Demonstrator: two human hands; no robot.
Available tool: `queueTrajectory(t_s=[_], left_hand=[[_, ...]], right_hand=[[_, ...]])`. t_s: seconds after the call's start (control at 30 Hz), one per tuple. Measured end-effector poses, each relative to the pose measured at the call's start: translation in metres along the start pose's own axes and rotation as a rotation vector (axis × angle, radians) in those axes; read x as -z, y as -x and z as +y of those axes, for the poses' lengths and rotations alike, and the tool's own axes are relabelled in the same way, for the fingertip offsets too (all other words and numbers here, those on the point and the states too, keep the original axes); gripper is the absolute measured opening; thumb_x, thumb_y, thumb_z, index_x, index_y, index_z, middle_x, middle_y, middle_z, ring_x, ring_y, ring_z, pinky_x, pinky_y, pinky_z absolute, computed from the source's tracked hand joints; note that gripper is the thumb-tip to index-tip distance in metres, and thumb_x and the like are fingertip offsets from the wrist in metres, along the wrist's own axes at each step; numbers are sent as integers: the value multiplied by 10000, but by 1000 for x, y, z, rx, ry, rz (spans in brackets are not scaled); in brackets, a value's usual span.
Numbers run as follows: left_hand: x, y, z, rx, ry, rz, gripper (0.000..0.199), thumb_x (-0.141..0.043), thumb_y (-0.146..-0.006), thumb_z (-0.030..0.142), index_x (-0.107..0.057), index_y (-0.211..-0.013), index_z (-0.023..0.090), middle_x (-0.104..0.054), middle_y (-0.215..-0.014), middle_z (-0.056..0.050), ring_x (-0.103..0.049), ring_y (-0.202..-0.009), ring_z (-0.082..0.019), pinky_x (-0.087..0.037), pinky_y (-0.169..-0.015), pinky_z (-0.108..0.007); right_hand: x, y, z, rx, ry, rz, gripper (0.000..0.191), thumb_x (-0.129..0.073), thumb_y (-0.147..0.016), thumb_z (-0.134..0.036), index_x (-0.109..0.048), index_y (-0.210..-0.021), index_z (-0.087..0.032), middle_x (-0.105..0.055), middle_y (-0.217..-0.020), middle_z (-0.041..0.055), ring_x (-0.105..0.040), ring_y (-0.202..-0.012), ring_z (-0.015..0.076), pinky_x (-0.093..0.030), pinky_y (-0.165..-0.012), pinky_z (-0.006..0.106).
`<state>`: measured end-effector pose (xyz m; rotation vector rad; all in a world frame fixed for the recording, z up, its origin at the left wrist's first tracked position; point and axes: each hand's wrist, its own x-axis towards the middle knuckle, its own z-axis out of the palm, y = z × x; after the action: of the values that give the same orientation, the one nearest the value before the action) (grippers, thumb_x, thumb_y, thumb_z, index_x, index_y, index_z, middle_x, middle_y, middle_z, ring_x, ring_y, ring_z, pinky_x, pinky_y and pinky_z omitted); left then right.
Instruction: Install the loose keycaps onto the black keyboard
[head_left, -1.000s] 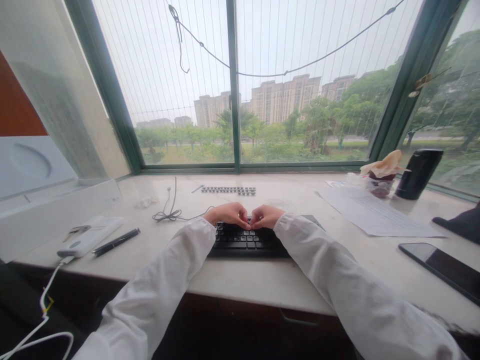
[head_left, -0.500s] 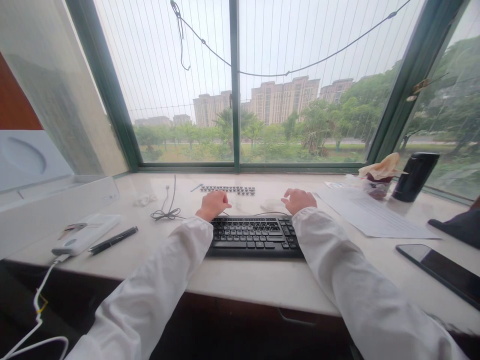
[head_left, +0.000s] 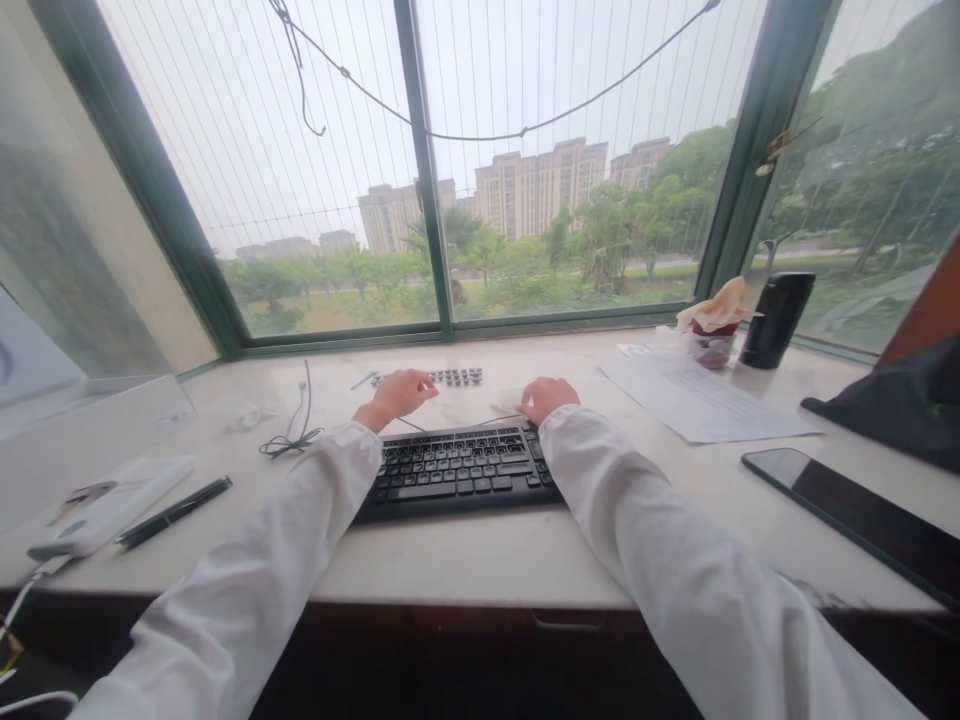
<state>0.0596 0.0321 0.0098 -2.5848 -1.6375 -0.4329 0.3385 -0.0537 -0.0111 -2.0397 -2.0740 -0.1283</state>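
Note:
A black keyboard (head_left: 457, 470) lies on the desk between my forearms, many of its upper key places looking bare of caps. My left hand (head_left: 399, 396) hovers past its far left edge, fingers stretched rightward and slightly apart, nothing visible in them. It partly covers rows of small dark keycaps (head_left: 461, 377) on the desk. My right hand (head_left: 550, 397) is at the keyboard's far right edge, fingers curled down and closed; whatever they hold, if anything, is hidden. Beside those fingertips lies a flat whitish round thing (head_left: 507, 400), too blurred to name.
Left on the desk are a coiled cable (head_left: 291, 441), a black pen (head_left: 174, 513) and a white device (head_left: 112, 505) with a cord. On the right lie paper sheets (head_left: 705, 400), a phone (head_left: 847, 510), a black tumbler (head_left: 777, 320) and a dark cloth item (head_left: 892, 405). A window stands behind.
The camera view has turned right and tilted. My left hand's fingers have stretched out toward the keycaps. My right hand has come closer to the whitish round thing, its fingers curling down.

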Motion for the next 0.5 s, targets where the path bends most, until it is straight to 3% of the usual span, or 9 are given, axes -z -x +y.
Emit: queueTrajectory(t_s=[0.27, 0.5], left_hand=[[-29, -77, -10, 2, -69, -108, 370, -600, -768, 483, -701, -1058, 277, -715, -1027, -32, -627, -909, -192, -451, -766, -252], [-42, -101, -8, -3, -130, -127, 333, -633, -734, 483, -729, -986, 287, -708, -1066, -40, -615, -974, -223, -460, -807, -281]], right_hand=[[-2, -3, -4, -3, 81, 61, 330, -517, -896, -428, -726, -938, -176, -693, -1047, 117, -604, -999, 238, -383, -887, 349], [-3, -1, -8, 32, 64, 9, 357, -546, -867, -489, -734, -906, -188, -705, -1015, 108, -612, -961, 238, -393, -862, 345]])
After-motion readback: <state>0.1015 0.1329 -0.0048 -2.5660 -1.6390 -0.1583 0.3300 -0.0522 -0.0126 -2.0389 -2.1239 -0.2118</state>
